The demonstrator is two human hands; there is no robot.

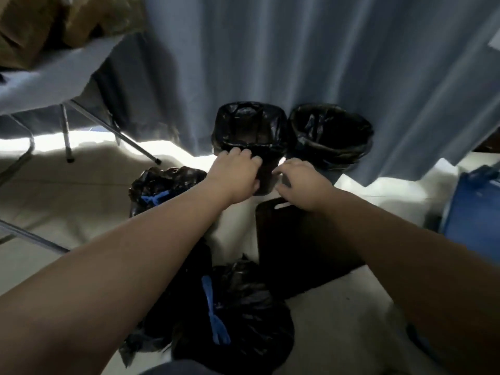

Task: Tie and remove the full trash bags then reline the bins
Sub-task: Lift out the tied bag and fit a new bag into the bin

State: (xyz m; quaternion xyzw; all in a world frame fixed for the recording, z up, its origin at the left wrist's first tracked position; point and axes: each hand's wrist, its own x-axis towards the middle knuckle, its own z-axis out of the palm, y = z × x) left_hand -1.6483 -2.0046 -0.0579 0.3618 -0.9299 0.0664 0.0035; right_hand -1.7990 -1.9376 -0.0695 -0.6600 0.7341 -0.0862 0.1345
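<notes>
The left bin (266, 181) is stood on the floor (81, 190) against a blue curtain (270, 50), and a black liner (274, 123) is already folded over its rim. The liner's overhang is gripped at the near edge by the left hand (235, 175), whose fingers are curled over it. The right hand (301, 182) is held just beside the bin's front wall with thumb and fingers bent toward each other; whether film is pinched between them cannot be told through the blur.

The liner is judged thin, soft and slippery, easily torn if it is dragged across the rim, so it is best taken by the doubled overhang and drawn down evenly. The bin looks light and could be tipped or slid on the smooth floor, so it should be steadied at the wall.

The right bin (330, 133), also lined, is set touching the left one. A tied trash bag (162, 185) and a nearer tied bag (243, 315), each closed with a blue tie, are left on the floor, and a dark flat panel (297, 253) is laid between them and the bins. A folding table (54, 74) loaded with cardboard boxes (32, 25) is seen at the left, a blue container (473, 212) at the right
</notes>
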